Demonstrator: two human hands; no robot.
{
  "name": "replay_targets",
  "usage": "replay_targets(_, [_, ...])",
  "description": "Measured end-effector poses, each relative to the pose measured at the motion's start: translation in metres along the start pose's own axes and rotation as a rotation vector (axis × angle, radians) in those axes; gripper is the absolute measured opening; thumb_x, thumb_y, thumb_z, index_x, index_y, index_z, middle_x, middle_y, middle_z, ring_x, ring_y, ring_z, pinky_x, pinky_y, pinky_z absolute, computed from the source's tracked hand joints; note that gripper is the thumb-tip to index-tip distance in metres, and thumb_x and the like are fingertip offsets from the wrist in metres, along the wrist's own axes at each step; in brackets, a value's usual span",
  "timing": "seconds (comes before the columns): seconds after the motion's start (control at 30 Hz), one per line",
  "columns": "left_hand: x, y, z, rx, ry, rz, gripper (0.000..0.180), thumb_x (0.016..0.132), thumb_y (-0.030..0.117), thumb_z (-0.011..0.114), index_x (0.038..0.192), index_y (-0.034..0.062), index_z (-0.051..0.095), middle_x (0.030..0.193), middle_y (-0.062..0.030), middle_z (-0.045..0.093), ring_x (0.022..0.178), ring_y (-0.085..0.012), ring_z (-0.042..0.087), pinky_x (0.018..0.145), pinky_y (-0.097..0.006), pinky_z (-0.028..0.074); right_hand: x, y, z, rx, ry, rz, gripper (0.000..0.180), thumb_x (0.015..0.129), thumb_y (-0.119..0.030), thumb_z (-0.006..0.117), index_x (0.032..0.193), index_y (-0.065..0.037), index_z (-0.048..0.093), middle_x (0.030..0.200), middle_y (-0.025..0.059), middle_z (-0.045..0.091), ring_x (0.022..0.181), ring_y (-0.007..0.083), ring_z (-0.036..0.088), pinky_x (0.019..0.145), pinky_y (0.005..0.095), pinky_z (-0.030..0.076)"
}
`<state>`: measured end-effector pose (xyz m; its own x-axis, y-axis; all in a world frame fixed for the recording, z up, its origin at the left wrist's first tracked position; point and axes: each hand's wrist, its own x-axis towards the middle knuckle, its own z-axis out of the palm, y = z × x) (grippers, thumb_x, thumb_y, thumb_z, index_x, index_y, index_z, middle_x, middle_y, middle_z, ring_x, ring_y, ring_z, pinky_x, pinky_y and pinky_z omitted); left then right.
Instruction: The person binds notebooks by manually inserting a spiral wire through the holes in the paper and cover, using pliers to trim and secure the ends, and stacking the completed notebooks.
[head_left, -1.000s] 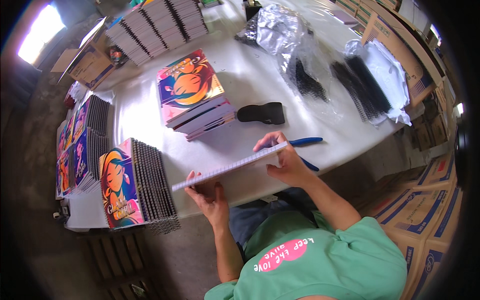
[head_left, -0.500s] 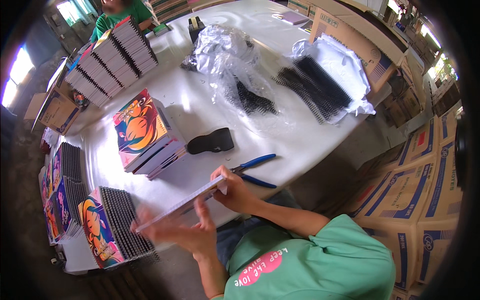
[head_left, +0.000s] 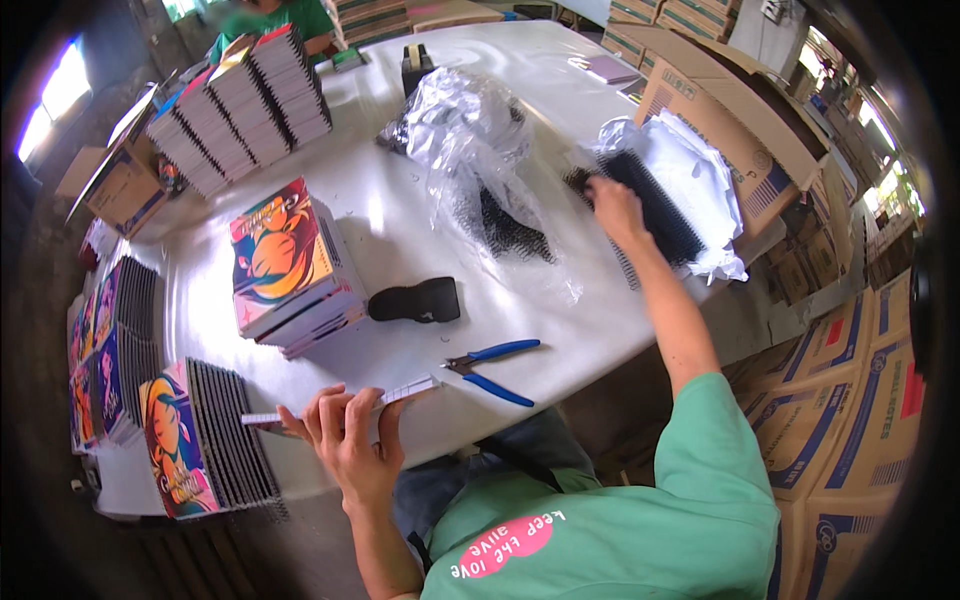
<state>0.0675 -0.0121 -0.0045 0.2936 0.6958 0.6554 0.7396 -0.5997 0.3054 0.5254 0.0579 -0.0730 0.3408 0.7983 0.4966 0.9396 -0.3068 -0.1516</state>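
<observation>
My left hand point(head_left: 350, 450) grips a thin notebook point(head_left: 412, 388), held nearly edge-on over the near table edge. My right hand point(head_left: 618, 212) is stretched out to a pile of black spiral binding coils point(head_left: 655, 205) on white wrapping at the right. Its fingers are bent and closed at the pile's left side, on a coil that they partly cover. Between my arms lie blue-handled cutting pliers point(head_left: 503, 349), jaws pointing left. Beyond them are a flat black curved piece point(head_left: 415, 300) and a stack of colourful-covered notebooks point(head_left: 278, 262).
Spiral-bound notebooks point(head_left: 180, 440) are stacked at the near left, with taller stacks point(head_left: 240, 110) at the far left. A clear plastic bag point(head_left: 465, 125) with coils fills the table's middle. Cartons point(head_left: 840, 400) line the right. Across the table is another person point(head_left: 290, 20) in green.
My right hand has let go of the notebook and reached far right to the coils. My left hand has taken hold of the notebook alone. The view has shifted slightly.
</observation>
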Motion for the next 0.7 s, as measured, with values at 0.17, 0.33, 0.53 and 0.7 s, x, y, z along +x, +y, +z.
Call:
replay_targets(0.17, [0.001, -0.002, -0.003, -0.017, -0.051, 0.006, 0.029, 0.071, 0.017, 0.072, 0.099, 0.0142, 0.065, 0.081, -0.0042, 0.051, 0.098, -0.0266, 0.051, 0.109, -0.052, 0.009, 0.028, -0.005, -0.050, -0.026, -0.014, -0.146, 0.028, 0.086, -0.004, 0.047, 0.109, -0.007, 0.062, 0.093, 0.0198, 0.065, 0.086, 0.0365, 0.063, 0.074, 0.0446, 0.050])
replay_targets(0.33, [-0.003, -0.001, 0.006, 0.025, 0.087, 0.008, 0.033, 0.069, 0.025, 0.075, 0.100, 0.0183, 0.066, 0.091, -0.0045, 0.054, 0.117, -0.0319, 0.046, 0.110, -0.053, 0.002, 0.011, -0.091, -0.159, 0.587, 0.307, -0.224, 0.027, 0.096, -0.018, 0.050, 0.120, -0.015, 0.061, 0.072, 0.0004, 0.047, 0.066, 0.0110, 0.042, 0.064, 0.0220, 0.038])
replay_targets(0.53, [-0.005, 0.003, 0.028, 0.047, 0.206, 0.003, 0.038, 0.070, 0.035, 0.075, 0.098, 0.0159, 0.059, 0.101, -0.0061, 0.055, 0.126, -0.0379, 0.038, 0.110, -0.053, -0.002, -0.079, -0.207, -0.180, 1.062, -0.445, -0.471, 0.022, 0.077, 0.007, 0.064, 0.095, -0.005, 0.069, 0.086, 0.0072, 0.062, 0.080, 0.0166, 0.060, 0.069, 0.0277, 0.048])
replay_targets(0.7, [-0.006, -0.001, 0.027, -0.012, 0.182, -0.028, 0.037, 0.070, 0.034, 0.075, 0.102, 0.0195, 0.062, 0.096, -0.0027, 0.055, 0.126, -0.0304, 0.040, 0.111, -0.054, -0.006, -0.097, -0.229, -0.138, 1.128, -0.408, -0.335, 0.023, 0.079, 0.006, 0.064, 0.098, -0.005, 0.069, 0.088, 0.0066, 0.060, 0.077, 0.0161, 0.059, 0.069, 0.0272, 0.047])
